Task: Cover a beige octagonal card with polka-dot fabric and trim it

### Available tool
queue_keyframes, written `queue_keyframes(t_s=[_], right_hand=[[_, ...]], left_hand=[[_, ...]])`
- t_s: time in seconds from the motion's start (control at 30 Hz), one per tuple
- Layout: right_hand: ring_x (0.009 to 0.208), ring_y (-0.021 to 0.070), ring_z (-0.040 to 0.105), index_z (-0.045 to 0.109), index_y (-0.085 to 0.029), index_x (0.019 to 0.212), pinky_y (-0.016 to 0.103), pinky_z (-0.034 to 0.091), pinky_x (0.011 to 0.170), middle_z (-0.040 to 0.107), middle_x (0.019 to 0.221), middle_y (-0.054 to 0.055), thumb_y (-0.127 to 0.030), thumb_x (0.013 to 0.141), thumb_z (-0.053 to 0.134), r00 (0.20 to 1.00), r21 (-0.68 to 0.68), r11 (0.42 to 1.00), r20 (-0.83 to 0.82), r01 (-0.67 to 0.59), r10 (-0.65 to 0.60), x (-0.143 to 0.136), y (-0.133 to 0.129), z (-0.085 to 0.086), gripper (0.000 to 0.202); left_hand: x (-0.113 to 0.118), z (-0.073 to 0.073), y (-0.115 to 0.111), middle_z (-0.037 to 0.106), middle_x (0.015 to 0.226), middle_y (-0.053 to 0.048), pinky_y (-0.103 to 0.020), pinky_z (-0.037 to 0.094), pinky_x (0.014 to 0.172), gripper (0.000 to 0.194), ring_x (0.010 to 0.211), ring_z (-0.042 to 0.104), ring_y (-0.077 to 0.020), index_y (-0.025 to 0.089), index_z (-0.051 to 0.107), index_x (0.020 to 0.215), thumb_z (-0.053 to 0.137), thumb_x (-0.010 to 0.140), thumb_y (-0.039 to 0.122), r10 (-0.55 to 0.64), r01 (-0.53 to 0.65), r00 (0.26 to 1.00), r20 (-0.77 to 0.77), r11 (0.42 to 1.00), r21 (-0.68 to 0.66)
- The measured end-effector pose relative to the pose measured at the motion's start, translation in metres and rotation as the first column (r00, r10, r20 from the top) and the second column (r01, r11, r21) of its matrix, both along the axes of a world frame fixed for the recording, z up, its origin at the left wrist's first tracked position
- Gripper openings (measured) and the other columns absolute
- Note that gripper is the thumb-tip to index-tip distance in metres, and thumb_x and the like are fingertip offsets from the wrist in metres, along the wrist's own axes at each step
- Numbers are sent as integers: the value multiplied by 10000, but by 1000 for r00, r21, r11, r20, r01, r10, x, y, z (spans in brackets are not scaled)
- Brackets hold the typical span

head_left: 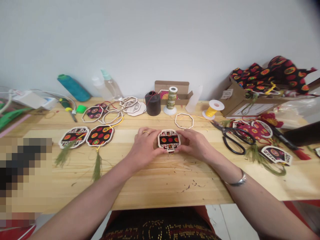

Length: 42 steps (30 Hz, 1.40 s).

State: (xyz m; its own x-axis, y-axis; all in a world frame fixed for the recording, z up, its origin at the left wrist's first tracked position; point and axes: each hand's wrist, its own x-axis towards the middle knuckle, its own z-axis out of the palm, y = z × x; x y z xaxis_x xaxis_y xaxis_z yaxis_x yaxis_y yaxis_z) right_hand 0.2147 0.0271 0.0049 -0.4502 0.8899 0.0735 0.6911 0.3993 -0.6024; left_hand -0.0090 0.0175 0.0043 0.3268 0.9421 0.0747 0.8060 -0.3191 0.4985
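Between my two hands is a small wooden lattice ornament [169, 140] with black fabric in red and orange flower print showing through its cut-outs. My left hand [145, 143], with a ring on one finger, grips its left edge. On the opposite edge, the thumb and fingers of my right hand [193, 143] close around the rim. Just behind the ornament lies a bare wooden frame [184, 120] with a yellow cord by it. Two finished-looking ornaments with green tassels, one latticed [74, 137] and one plain-framed [100, 135], rest to the left.
Black-handled scissors [233, 136] and a fan-shaped ornament [276, 155] lie at right, before a cardboard box [242, 100] heaped with printed fabric. Along the wall stand a black thread spool [153, 103], a green thread cone [172, 100] and a yellow cord spool [213, 109].
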Motion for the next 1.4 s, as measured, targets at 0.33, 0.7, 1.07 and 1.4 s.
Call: queue_keyframes(t_s=[0.33, 0.7, 1.07, 1.4], right_hand=[[701, 165, 517, 669, -193, 1067, 277, 366, 647, 595, 771, 18, -400, 729, 777, 999, 7, 1000, 45, -12, 11, 1, 0, -2, 411], [700, 167, 527, 670, -179, 1091, 273, 369, 638, 608, 791, 30, -403, 722, 788, 997, 10, 1000, 81, 0, -1, -1, -2, -1, 448], [713, 178, 525, 663, -183, 1114, 279, 356, 634, 625, 794, 39, -423, 746, 756, 995, 14, 1000, 98, -20, 19, -1, -1, -2, 449], [729, 182, 545, 662, -199, 1129, 288, 381, 652, 628, 820, 47, -429, 747, 751, 995, 19, 1000, 96, -17, 15, 1, -1, -4, 454]], left_hand=[[-2, -3, 0, 639, 1191, -87, -504, 395, 974, 558, 1174, 437, -333, 226, 613, 1212, 750, 718, 447, -17, 18, 1000, -13, 1000, 16], [-2, -3, 1, 599, 1251, -113, -521, 353, 1004, 583, 1208, 387, -348, 201, 580, 1281, 706, 766, 443, -35, 33, 996, -82, 999, -25], [-2, -2, 1, 580, 1275, -115, -518, 350, 987, 580, 1234, 366, -360, 214, 567, 1290, 697, 770, 436, -41, 37, 995, -92, 998, -44], [-2, -2, 2, 566, 1286, -114, -535, 346, 988, 593, 1239, 358, -364, 224, 569, 1289, 707, 757, 447, -40, 34, 994, -103, 998, -56]])
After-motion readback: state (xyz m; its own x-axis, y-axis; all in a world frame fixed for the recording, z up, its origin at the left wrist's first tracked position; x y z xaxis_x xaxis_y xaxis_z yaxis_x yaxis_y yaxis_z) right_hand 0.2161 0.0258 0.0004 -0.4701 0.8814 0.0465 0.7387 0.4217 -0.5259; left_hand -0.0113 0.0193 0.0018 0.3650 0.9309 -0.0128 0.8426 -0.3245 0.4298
